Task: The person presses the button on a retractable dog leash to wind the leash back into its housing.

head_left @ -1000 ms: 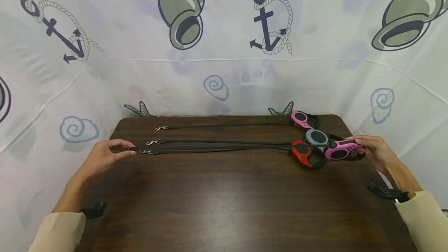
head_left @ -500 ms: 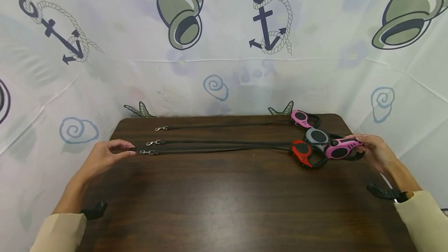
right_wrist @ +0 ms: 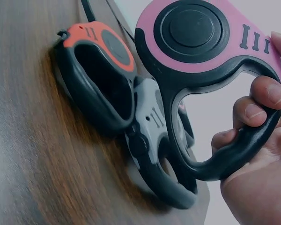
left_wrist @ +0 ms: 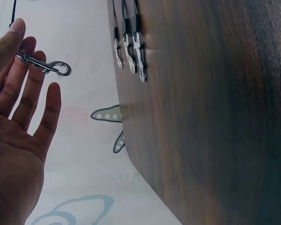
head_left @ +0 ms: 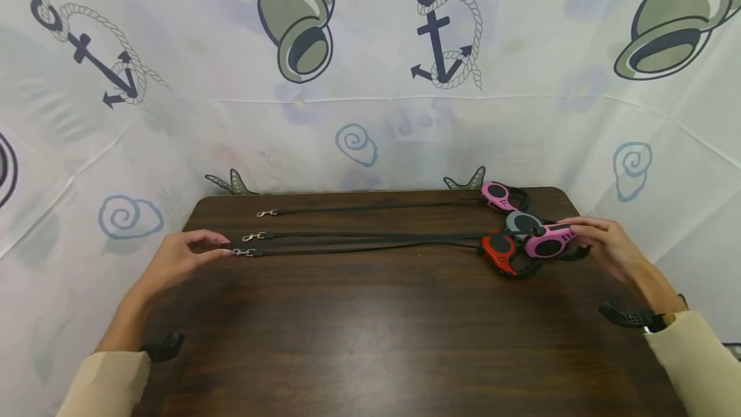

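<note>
My right hand grips the black loop handle of a pink retractable dog leash, lifted above the table; the right wrist view shows fingers curled through its loop. Far to the left, my left hand pinches the end of its black strap between thumb and fingers. In the left wrist view a metal snap hook sticks out from that pinch. Under and beside the held leash lie a red leash, a grey leash and a second pink leash. The held leash partly covers the grey one.
Straps of the three lying leashes run left across the dark wooden table, ending in snap hooks near its left side. A white cloth printed with anchors and shells hangs behind the table and along its sides.
My right hand has shifted left with the pink leash, which now overlaps the grey one more. My left hand has come slightly to the right, and the held strap has moved with them.
</note>
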{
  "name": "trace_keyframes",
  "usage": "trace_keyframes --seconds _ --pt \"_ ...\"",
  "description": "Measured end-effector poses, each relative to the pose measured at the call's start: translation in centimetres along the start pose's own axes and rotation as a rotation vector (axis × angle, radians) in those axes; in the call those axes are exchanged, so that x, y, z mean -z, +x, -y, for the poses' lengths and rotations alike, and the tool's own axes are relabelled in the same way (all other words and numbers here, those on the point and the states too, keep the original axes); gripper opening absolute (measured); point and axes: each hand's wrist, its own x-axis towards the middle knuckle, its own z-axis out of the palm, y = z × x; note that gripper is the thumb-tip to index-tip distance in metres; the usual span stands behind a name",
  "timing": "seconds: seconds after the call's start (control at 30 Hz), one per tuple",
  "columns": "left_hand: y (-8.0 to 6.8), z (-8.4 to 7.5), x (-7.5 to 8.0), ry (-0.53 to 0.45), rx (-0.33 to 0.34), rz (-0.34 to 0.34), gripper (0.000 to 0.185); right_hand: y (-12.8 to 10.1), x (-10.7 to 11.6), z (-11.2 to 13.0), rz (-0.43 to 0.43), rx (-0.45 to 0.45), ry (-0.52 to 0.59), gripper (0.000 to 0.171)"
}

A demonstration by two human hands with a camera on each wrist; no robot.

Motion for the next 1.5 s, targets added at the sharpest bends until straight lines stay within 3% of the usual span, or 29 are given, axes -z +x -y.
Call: trace_keyframes --seconds 0.53,1.2,1.5 --pt "0.6 -1.0 -1.3 -0.025 -0.064 -0.003 0.016 0.7 -2.3 -0.5 -0.004 0.022 -0.017 0.036" --pt "0.5 -3.0 -2.4 -0.068 -0.033 0.004 0.02 1.9 -5.3 -0.1 -0.008 0.033 0.015 0.037" --pt "0.5 -3.5 -3.0 -0.059 -0.061 -0.01 0.018 2.2 -6.7 -0.2 -0.022 0.031 0.004 0.037"
